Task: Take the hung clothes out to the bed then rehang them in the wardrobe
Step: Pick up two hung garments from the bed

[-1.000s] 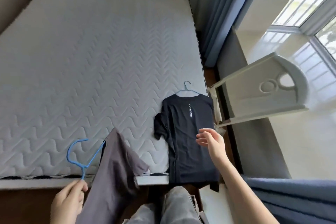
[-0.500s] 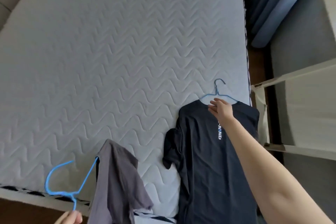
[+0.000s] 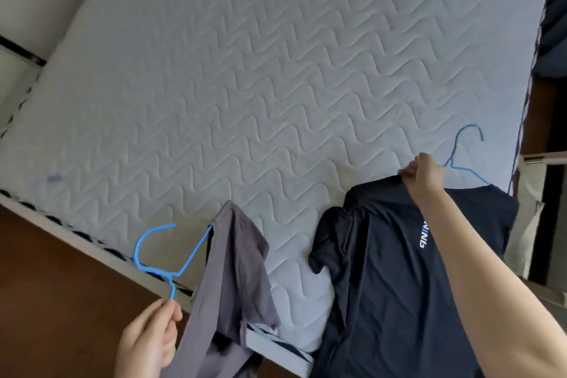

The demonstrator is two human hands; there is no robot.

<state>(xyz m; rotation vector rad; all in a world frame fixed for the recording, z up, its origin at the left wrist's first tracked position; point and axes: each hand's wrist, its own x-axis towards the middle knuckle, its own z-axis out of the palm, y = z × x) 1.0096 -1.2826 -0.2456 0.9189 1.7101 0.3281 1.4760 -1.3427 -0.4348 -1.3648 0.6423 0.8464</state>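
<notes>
A black T-shirt (image 3: pixel 383 270) with white lettering lies flat on the white quilted mattress (image 3: pixel 245 86), on a thin blue wire hanger (image 3: pixel 460 159) whose hook points up the bed. My right hand (image 3: pixel 425 175) pinches the shirt's collar beside that hanger. My left hand (image 3: pixel 150 341) grips the end of a second blue hanger (image 3: pixel 162 258). A grey garment (image 3: pixel 233 279) hangs from that hanger's shoulder and drapes over the bed's front edge.
The bed frame's front rail (image 3: pixel 76 242) runs diagonally at lower left above brown wood floor (image 3: pixel 61 301). A pale piece of furniture (image 3: pixel 534 218) stands against the bed's right side, with a dark blue curtain (image 3: pixel 555 24) behind it.
The view has tilted and drawn closer to the bed. My right hand has closed on the black shirt's collar, where it was only touching before. The left hand still holds the grey garment's hanger.
</notes>
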